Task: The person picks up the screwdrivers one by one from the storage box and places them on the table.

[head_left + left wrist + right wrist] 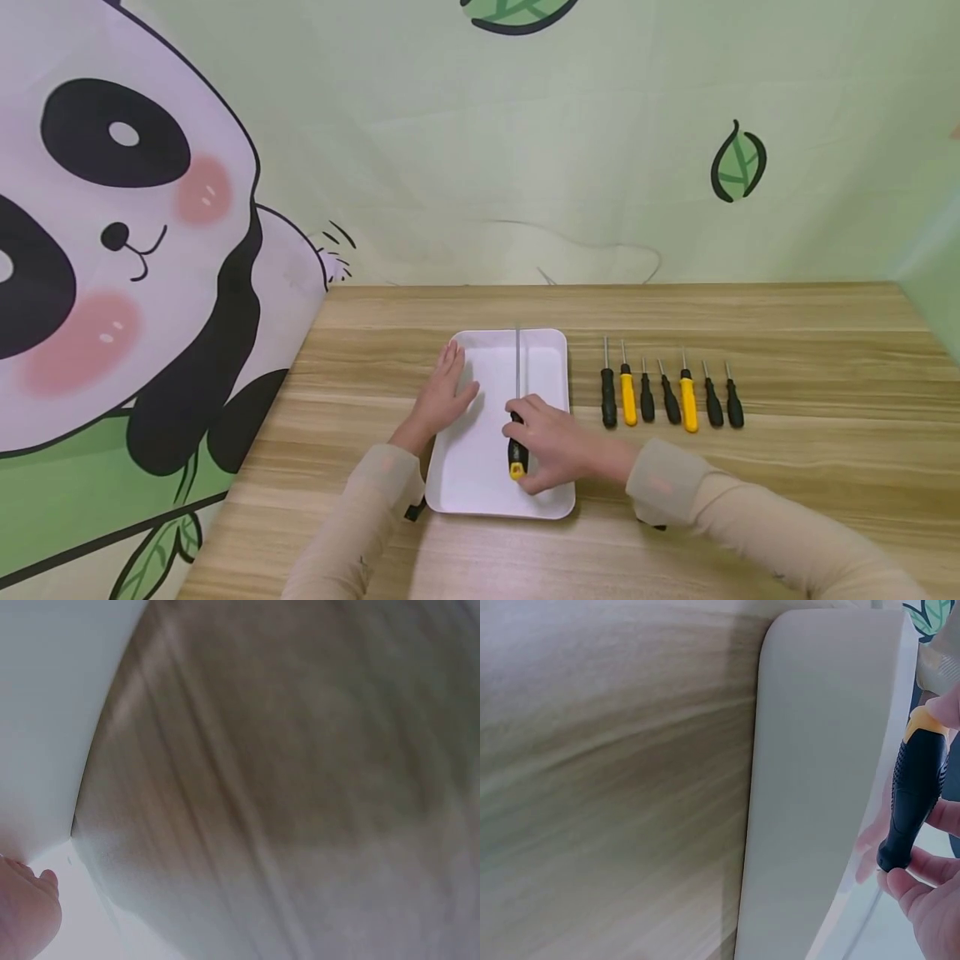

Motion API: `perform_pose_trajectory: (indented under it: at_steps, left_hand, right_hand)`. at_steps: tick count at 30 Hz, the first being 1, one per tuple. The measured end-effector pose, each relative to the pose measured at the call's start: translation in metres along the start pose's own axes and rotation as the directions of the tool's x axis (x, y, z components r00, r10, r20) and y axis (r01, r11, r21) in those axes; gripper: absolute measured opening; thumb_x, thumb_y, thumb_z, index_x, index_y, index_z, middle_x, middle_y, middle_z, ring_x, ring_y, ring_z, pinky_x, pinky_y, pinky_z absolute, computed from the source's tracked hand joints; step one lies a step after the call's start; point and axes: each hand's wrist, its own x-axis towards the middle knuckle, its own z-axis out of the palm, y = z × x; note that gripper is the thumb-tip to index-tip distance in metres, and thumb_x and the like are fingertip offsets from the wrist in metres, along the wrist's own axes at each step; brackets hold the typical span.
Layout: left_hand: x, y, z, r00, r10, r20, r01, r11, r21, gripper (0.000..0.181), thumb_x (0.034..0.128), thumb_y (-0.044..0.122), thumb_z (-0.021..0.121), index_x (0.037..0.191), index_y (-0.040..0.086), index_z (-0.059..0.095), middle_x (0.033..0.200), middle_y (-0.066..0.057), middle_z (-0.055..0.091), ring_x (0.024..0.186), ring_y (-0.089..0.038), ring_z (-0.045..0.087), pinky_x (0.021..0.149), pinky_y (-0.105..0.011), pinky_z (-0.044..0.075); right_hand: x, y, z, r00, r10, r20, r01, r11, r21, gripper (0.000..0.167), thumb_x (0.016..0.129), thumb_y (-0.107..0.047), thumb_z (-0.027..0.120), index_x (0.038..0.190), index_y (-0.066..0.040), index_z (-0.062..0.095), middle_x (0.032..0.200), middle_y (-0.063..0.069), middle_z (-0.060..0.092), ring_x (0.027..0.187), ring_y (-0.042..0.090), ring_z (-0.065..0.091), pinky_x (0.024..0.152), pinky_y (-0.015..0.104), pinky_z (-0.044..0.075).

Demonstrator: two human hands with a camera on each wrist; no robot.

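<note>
In the head view my right hand grips a long screwdriver by its black handle with a yellow end, above the white tray. Its thin metal shaft points away toward the tray's far edge. Fingers and thumb pinch that black handle in the right wrist view too; whether the screwdriver touches the tray floor I cannot tell. My left hand rests along the tray's left rim with its fingers extended. Only a small part of a hand shows in the left wrist view, beside the tray wall.
Right of the tray, several screwdrivers stand in a row on the wooden table, shafts pointing away. Most handles are black, like the leftmost one; two are yellow, one of them toward the right. A panda-printed cloth hangs behind the table.
</note>
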Motion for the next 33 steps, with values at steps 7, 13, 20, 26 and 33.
perform_pose_trajectory:
  at_steps: [7,13,20,26,33]
  left_hand:
    - [0.001,-0.001,0.001,1.000,0.008,-0.011,-0.008,1.000,-0.003,0.066,0.0893,0.034,0.044,0.139,-0.001,0.019,0.149,-0.011,0.007,0.138,-0.024,0.003,0.110,-0.040,0.014]
    - [0.001,-0.001,0.000,1.000,0.013,-0.012,-0.013,1.000,-0.009,0.066,0.0888,0.034,0.044,0.139,-0.001,0.020,0.149,-0.012,0.007,0.138,-0.026,0.004,0.110,-0.041,0.015]
    - [0.000,-0.001,0.001,1.000,0.010,-0.008,-0.010,1.000,-0.016,0.066,0.0889,0.033,0.045,0.139,-0.001,0.019,0.149,-0.011,0.006,0.137,-0.027,0.004,0.110,-0.041,0.014]
    - [0.000,0.000,0.000,1.000,0.008,-0.005,-0.008,1.000,-0.012,0.066,0.0892,0.033,0.045,0.139,-0.001,0.019,0.149,-0.011,0.006,0.138,-0.026,0.004,0.110,-0.041,0.014]
    - [0.000,0.001,0.000,1.000,0.007,-0.008,-0.007,1.000,-0.020,0.066,0.0889,0.032,0.045,0.139,-0.002,0.019,0.149,-0.011,0.007,0.137,-0.027,0.004,0.110,-0.042,0.014]
  right_hand:
    - [-0.006,0.004,-0.008,1.000,0.007,-0.011,-0.007,1.000,0.004,0.052,0.069,-0.044,0.060,0.107,-0.008,0.057,0.121,0.015,0.046,0.105,0.023,0.044,0.087,0.030,0.046]
    - [-0.011,0.008,-0.011,1.000,0.017,-0.017,-0.017,1.000,-0.007,0.053,0.070,-0.045,0.060,0.108,-0.008,0.057,0.121,0.014,0.046,0.107,0.024,0.044,0.088,0.031,0.045]
    - [-0.017,0.013,-0.013,0.999,0.028,-0.045,-0.028,1.000,-0.006,0.052,0.069,-0.044,0.061,0.106,-0.007,0.058,0.120,0.015,0.047,0.106,0.024,0.044,0.088,0.032,0.046]
    - [-0.022,0.016,-0.015,0.998,0.060,-0.016,-0.060,0.998,0.005,0.053,0.070,-0.045,0.061,0.108,-0.009,0.057,0.123,0.015,0.046,0.108,0.024,0.044,0.088,0.033,0.046]
    - [-0.029,0.021,-0.020,0.998,0.036,-0.048,-0.037,0.999,-0.012,0.052,0.069,-0.044,0.062,0.107,-0.008,0.057,0.122,0.015,0.045,0.109,0.025,0.043,0.086,0.033,0.047]
